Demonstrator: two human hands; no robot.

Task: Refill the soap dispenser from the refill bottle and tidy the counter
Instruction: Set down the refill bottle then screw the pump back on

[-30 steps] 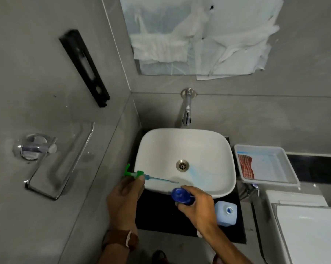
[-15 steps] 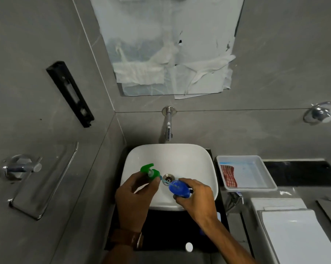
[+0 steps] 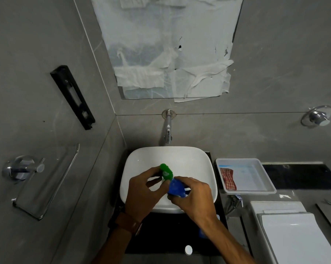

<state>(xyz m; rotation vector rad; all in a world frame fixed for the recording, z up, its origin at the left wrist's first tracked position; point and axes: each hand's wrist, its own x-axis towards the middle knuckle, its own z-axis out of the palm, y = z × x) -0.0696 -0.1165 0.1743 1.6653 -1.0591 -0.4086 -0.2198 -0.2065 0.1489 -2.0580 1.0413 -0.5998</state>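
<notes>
Over the white basin (image 3: pixel 204 164) my left hand (image 3: pixel 141 195) pinches the green pump head (image 3: pixel 166 171) of the soap dispenser, which stands upright right above the blue dispenser bottle (image 3: pixel 177 188). My right hand (image 3: pixel 196 197) is wrapped around that blue bottle. Pump and bottle mouth touch; the pump tube is hidden. A sliver of the pale blue refill bottle (image 3: pixel 201 233) shows on the black counter (image 3: pixel 160 242) behind my right forearm. A small white cap (image 3: pixel 188 250) lies near the counter's front edge.
A chrome tap (image 3: pixel 168 130) juts from the wall over the basin. To the right sits a white tray (image 3: pixel 263 180) with a red checked cloth (image 3: pixel 228 178). A closed white toilet lid (image 3: pixel 294 239) fills the lower right. A glass shelf (image 3: pixel 46 180) hangs on the left wall.
The pump, held sideways with its tube showing a second ago, now stands upright on the blue bottle's mouth. Both hands rose over the basin. The view tilted upward.
</notes>
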